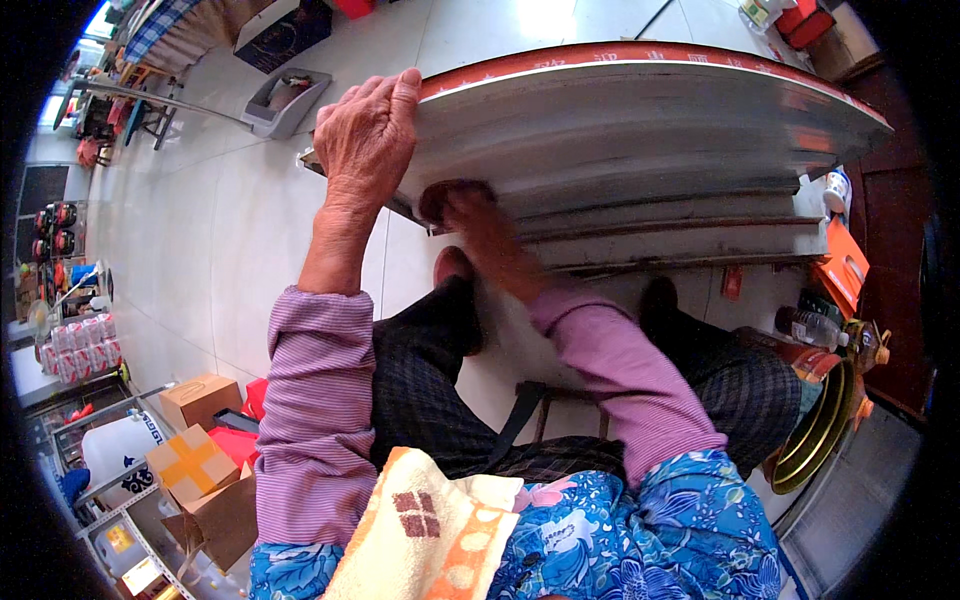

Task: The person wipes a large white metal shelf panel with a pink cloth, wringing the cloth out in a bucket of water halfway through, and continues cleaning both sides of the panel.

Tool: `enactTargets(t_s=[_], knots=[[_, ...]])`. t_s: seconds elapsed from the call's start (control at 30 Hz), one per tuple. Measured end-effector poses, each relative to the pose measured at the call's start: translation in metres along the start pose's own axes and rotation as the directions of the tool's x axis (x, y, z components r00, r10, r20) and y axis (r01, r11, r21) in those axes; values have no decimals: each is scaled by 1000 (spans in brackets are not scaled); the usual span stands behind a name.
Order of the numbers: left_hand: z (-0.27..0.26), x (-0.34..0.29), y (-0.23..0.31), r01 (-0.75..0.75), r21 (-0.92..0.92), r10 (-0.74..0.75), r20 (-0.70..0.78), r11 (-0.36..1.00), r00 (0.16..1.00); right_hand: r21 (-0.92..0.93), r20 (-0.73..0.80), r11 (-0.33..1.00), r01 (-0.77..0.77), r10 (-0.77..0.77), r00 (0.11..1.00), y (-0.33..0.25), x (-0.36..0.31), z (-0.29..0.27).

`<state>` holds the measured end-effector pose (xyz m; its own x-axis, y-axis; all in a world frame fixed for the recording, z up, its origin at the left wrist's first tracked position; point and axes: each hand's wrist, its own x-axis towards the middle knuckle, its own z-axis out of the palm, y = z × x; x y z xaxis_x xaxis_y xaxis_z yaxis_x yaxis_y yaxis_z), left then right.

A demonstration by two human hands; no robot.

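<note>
My left hand (370, 135) is closed over the left end of a pale metal shelf board (620, 120), its fingers hooked on the far edge. A red strip with white lettering (600, 57) runs along that edge. My right hand (475, 220), slightly blurred, presses a dark reddish cloth (452, 198) against the board's near left part. The cloth is bunched, and the fingers partly cover it. More shelf layers (680, 225) with dark, dirty-looking edges show below the board. A yellow and orange towel (420, 525) lies over my lap.
A grey dustpan (287, 103) with a long handle rests on the tiled floor at the far left. Cardboard boxes (205, 470) and a rack stand at near left. On the right are a plastic bottle (812, 327), an orange bag (845, 265) and round gold-rimmed tins (825, 425).
</note>
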<state>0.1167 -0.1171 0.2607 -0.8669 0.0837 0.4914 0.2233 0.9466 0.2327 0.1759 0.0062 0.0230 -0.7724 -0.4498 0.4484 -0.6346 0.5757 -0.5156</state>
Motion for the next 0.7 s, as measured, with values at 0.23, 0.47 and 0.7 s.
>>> enactTargets(t_s=[0.23, 0.47, 0.7], knots=[[-12, -5, -8, 20, 15, -20, 22, 1000, 1000, -360, -367, 888, -286, 147, 918, 46, -20, -134], [-1, 2, 8, 27, -6, -27, 25, 1000, 999, -333, -297, 900, -281, 182, 937, 70, -39, -54], [-17, -5, -8, 40, -6, -40, 45, 999, 998, 795, -84, 428, -429, 779, 621, 100, -50, -117]])
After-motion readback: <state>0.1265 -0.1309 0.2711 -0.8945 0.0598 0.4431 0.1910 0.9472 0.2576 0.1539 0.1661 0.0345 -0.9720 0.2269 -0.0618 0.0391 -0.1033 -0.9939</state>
